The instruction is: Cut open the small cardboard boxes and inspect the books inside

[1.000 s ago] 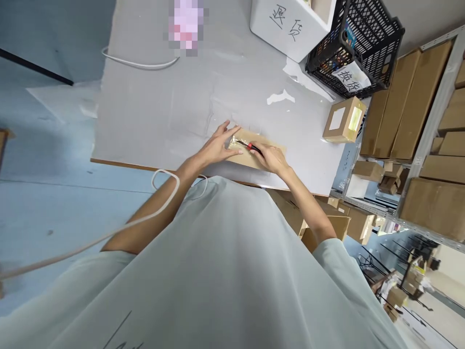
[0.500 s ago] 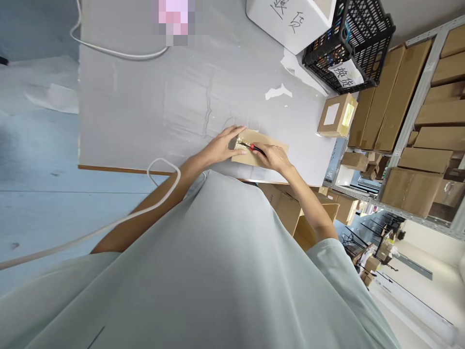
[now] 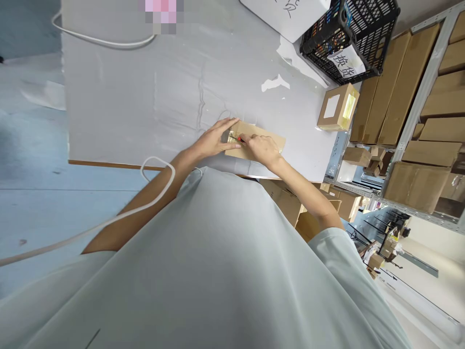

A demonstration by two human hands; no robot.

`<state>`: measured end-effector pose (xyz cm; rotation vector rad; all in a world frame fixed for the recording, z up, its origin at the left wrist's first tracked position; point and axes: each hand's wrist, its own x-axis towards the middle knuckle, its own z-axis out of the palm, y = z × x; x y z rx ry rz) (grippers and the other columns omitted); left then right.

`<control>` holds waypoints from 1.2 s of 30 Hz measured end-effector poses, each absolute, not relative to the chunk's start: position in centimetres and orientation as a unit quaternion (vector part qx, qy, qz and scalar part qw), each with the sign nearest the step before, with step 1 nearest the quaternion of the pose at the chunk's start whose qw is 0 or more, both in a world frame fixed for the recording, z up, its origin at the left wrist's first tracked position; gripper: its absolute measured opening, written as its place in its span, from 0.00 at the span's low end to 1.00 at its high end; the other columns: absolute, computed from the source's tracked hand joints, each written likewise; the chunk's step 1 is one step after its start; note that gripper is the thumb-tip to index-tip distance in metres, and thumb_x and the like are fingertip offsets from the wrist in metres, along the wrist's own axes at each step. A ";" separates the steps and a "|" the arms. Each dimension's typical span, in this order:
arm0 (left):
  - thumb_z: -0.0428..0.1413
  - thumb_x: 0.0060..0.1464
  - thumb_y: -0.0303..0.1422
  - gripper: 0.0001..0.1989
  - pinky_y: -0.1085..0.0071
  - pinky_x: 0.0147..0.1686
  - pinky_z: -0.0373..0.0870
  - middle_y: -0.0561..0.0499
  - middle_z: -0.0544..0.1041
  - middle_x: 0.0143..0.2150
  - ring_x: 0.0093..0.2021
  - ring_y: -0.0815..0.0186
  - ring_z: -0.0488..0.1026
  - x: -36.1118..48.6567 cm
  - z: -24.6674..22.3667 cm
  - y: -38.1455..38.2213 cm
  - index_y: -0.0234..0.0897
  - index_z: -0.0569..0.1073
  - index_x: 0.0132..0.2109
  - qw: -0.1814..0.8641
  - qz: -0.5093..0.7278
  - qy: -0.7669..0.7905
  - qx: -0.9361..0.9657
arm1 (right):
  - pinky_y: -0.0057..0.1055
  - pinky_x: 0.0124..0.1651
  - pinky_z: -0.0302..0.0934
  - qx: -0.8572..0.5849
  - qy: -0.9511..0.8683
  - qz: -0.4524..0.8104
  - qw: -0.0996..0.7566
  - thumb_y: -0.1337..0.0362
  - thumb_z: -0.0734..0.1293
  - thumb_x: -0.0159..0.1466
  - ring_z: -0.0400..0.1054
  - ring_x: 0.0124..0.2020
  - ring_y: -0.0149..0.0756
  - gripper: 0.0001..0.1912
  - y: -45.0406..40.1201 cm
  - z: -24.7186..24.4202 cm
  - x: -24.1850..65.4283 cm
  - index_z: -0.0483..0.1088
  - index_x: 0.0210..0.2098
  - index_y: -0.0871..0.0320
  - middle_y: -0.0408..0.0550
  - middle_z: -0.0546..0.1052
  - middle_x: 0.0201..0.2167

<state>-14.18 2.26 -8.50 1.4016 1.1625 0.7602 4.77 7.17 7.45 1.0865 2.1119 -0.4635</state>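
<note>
A small cardboard box lies flat near the table's front edge, with shiny clear tape across its left end. My left hand grips that end, thumb on the near side and fingers reaching to the far corner. In my right hand is a utility knife with red on its front part. Its tip points left onto the taped end. The fingers cover most of the handle, and how deep the blade sits cannot be seen.
Right of the work, a closed carton stands by the table edge. Behind are a black plastic crate and a white bin. A white cable crosses the far left of the table. Shelves of cartons stand at right.
My right hand has tipped forward over the knife, so less of its handle shows. The left hand keeps its grip on the box. The whole view has shifted slightly.
</note>
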 end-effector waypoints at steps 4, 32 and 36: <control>0.70 0.59 0.62 0.56 0.44 0.82 0.58 0.39 0.63 0.85 0.83 0.41 0.61 -14.3 -7.8 2.3 0.47 0.61 0.85 0.542 0.300 0.510 0.597 | 0.46 0.61 0.73 0.418 0.827 -0.176 0.332 0.64 0.56 0.87 0.84 0.59 0.56 0.22 6.7 7.4 5.4 0.67 0.76 0.55 0.63 0.86 0.58; 0.52 0.74 0.57 0.42 0.40 0.83 0.54 0.33 0.67 0.79 0.83 0.36 0.59 -2.3 -4.2 1.5 0.30 0.64 0.79 0.288 0.262 0.793 0.469 | 0.35 0.52 0.68 0.436 0.831 -0.288 0.192 0.53 0.58 0.87 0.81 0.58 0.50 0.23 7.4 0.8 29.4 0.76 0.72 0.47 0.53 0.86 0.61; 0.57 0.72 0.49 0.34 0.42 0.79 0.63 0.32 0.71 0.77 0.80 0.39 0.66 -2.5 -4.6 1.6 0.36 0.67 0.76 0.244 0.238 0.815 0.469 | 0.33 0.53 0.67 0.461 0.811 -0.339 0.123 0.53 0.57 0.87 0.79 0.63 0.48 0.22 5.5 -4.2 28.6 0.76 0.68 0.50 0.51 0.84 0.66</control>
